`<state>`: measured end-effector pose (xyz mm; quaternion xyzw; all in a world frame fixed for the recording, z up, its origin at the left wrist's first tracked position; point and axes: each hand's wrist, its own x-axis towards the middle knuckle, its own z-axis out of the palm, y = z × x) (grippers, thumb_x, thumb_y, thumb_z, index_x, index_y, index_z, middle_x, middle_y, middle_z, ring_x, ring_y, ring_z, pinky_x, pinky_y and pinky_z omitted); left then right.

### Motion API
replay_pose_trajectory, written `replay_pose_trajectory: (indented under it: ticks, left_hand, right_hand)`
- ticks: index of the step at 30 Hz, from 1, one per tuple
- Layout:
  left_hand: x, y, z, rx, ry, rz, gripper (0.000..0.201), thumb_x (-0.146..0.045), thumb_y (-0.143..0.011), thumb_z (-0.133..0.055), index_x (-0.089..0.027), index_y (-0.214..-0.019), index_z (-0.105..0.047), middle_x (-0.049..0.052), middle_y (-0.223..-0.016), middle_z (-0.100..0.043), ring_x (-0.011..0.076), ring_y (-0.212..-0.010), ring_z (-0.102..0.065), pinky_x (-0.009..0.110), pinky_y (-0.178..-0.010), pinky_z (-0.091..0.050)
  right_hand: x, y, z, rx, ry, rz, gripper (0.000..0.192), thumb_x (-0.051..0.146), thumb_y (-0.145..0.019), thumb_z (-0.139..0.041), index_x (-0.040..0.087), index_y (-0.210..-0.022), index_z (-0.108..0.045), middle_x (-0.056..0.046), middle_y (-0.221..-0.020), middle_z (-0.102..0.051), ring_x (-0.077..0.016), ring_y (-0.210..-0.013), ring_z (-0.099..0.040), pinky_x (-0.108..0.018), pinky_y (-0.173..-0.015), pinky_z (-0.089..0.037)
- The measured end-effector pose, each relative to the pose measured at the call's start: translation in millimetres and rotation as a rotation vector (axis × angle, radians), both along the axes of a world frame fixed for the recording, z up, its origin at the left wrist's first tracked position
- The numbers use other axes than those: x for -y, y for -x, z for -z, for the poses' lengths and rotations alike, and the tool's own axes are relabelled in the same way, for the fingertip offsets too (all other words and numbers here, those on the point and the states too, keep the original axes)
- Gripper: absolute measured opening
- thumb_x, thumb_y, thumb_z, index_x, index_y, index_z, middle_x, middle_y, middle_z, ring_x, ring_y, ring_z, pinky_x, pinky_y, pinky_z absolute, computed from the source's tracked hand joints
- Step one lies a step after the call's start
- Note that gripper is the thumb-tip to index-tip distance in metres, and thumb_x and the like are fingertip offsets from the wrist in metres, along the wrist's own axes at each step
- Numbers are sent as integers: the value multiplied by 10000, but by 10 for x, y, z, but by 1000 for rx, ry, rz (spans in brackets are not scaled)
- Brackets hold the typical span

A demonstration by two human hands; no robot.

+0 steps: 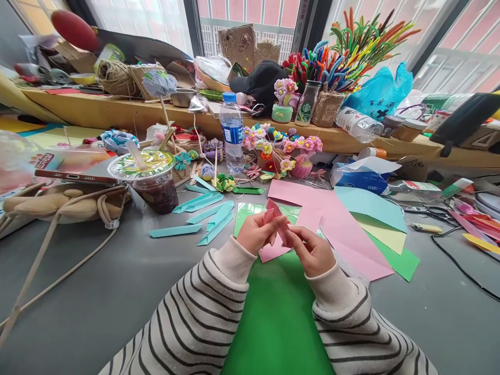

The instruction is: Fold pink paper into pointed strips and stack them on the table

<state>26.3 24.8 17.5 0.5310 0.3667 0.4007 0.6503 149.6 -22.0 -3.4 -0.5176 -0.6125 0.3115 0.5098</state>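
My left hand [258, 232] and my right hand [311, 252] meet over a green paper sheet [273, 312] near the table's front edge. Both pinch a small folded pink paper piece [278, 223] between fingers and thumbs. Its upper corner sticks up above my left fingers. Both sleeves are cream with dark stripes. Under my hands lie larger pink paper sheets [336, 224] fanned out with teal, yellow and green ones to the right.
Several folded teal paper strips [211, 216] lie left of my hands. A lidded iced drink cup [150, 179] and a water bottle [232, 133] stand behind them. Paper flowers [273, 148], a tissue pack [357, 174], scissors [429, 212] and a black cable [461, 265] crowd the back and right.
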Motion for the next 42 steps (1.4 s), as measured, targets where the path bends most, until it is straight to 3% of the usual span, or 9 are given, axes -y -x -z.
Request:
replay_pose_trajectory:
  ticks: [5, 11, 15, 18, 25, 28, 32, 35, 42]
  left_hand:
    - [19, -4, 9, -26, -26, -53, 329, -374, -681, -511, -108, -487, -498, -47, -340, -422, 17, -280, -292, 184, -318, -192]
    - [31, -20, 28, -27, -16, -22, 358, -349, -720, -446, -108, -460, -487, -10, -384, -468, 25, -285, -314, 190, -323, -218]
    - [31, -17, 44, -10, 11, -7, 310, -318, -736, -413, -68, -704, -594, -15, -401, -476, 32, -282, -310, 188, -315, -215]
    - [24, -14, 52, 46, 36, 35, 334, -301, -734, -407, -68, -916, -563, -28, -419, -483, 37, -281, -311, 180, -306, -223]
    - [36, -22, 28, 58, 22, 59, 370, -351, -719, -458, -80, -956, -543, -36, -440, -482, 27, -292, -317, 165, -306, -233]
    - [47, -27, 28, 43, 5, 28, 359, -346, -735, -438, -69, -939, -543, -41, -428, -465, 24, -290, -310, 163, -306, -230]
    - [48, -28, 45, 74, 25, 69, 337, -332, -745, -427, -76, -933, -539, -37, -447, -476, 26, -294, -315, 169, -314, -245]
    - [36, -26, 56, 125, 70, 102, 333, -345, -737, -454, -91, -935, -541, -42, -442, -456, 35, -312, -327, 171, -317, -251]
    - [1, -22, 36, 541, 279, 0, 340, -395, -759, -422, -114, -876, -572, -45, -470, -396, 44, -391, -357, 178, -414, -354]
  right_hand:
    - [24, -20, -7, 168, -136, 83, 178, 257, -769, -432, 158, -704, -564, 8, -497, -528, -96, -445, -488, -201, -436, -397]
    - [37, -37, -7, 530, -457, 232, 162, 155, -754, -459, 132, -824, -602, -24, -595, -610, -100, -440, -471, -222, -472, -388]
    - [13, -66, 24, 657, -603, 242, 203, 117, -748, -471, 91, -897, -605, -48, -623, -627, -109, -480, -498, -221, -497, -389]
    - [0, -99, 39, 852, -683, 258, 234, 112, -738, -492, 70, -939, -604, -28, -522, -581, -109, -449, -469, -221, -470, -363]
    - [3, -119, 25, 1101, -728, 234, 291, 113, -741, -479, 69, -1012, -576, -3, -463, -511, -111, -429, -425, -235, -457, -328]
    - [9, -86, 25, 957, -597, 207, 280, 163, -774, -439, 91, -1009, -574, -35, -546, -568, -126, -488, -472, -237, -506, -375]
    - [16, -32, 13, 421, -205, 155, 232, 284, -774, -432, 136, -841, -597, -49, -631, -605, -126, -517, -521, -239, -495, -427]
    - [13, -25, -18, 52, 46, 92, 193, 336, -720, -503, 158, -685, -571, -16, -557, -577, -110, -471, -515, -222, -445, -429]
    - [3, -25, -84, -368, 245, -1, 216, 354, -630, -600, 140, -615, -575, 27, -460, -529, -60, -377, -439, -192, -394, -382]
